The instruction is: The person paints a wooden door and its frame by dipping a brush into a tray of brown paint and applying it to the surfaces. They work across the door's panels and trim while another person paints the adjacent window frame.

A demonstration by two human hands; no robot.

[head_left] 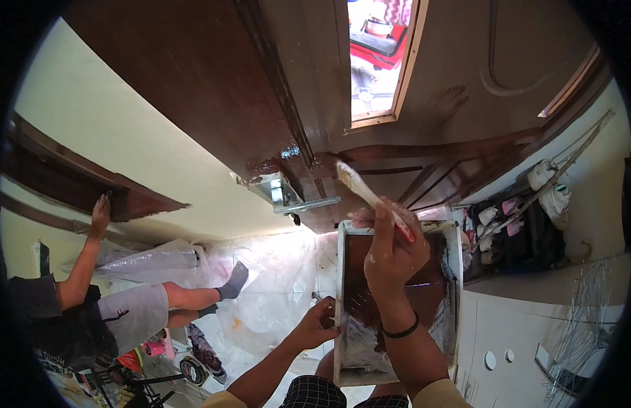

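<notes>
My right hand (pixel 396 248) is closed round the handle of a paintbrush (pixel 363 187), its pale bristle end pointing up and left toward the brown door (pixel 261 102). Below that hand is a white paint tray (pixel 458 299) with dark brown paint (pixel 360 272) in it. At the tray's left rim, my left hand (pixel 319 325) has its fingers curled over the edge. A metal door handle (pixel 305 205) juts from the door, left of the bristles. Wet, glossy brown shows on the wood around the handle plate.
At left, another person (pixel 135 313) reaches a hand to a brown wooden frame (pixel 139 200). Plastic sheeting (pixel 261 319) covers the floor. The door has a narrow glass opening (pixel 377 61). Bags and clothes (pixel 513 217) hang at right above a white cabinet (pixel 489 326).
</notes>
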